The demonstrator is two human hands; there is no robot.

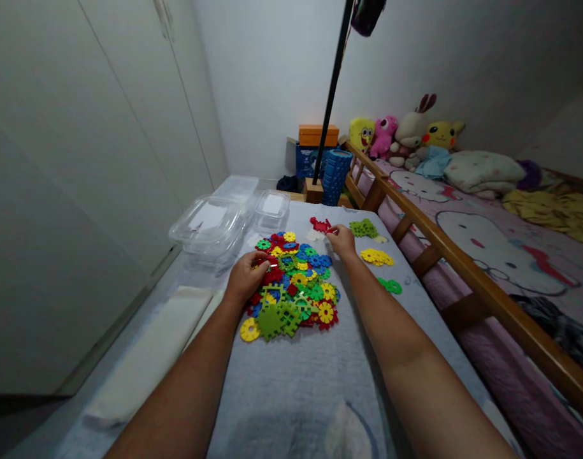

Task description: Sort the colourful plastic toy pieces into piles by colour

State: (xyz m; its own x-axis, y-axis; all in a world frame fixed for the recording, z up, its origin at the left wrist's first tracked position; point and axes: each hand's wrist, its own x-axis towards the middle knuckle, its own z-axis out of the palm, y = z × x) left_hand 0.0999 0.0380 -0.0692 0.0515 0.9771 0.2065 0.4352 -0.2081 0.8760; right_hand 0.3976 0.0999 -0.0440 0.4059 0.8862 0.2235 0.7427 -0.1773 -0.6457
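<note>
A mixed heap of plastic interlocking pieces (298, 278) in red, yellow, green and blue lies on the cloth-covered table. My left hand (246, 278) is at the heap's left side, thumb and fingers closed around a red interlocking piece (273, 274). Beyond the heap, my right hand (343, 242) pinches a small red piece beside a little group of red pieces (320, 224). To the right of that hand lie separate groups: light green square pieces (363, 228), yellow discs (377, 257) and green discs (389, 285).
Clear lidded plastic boxes (208, 223) stand at the back left, with a smaller one (272, 207) beside them. A folded white cloth (150, 350) lies along the left. A wooden bed rail (429, 236) borders the right side. A black pole (333, 95) rises behind the table.
</note>
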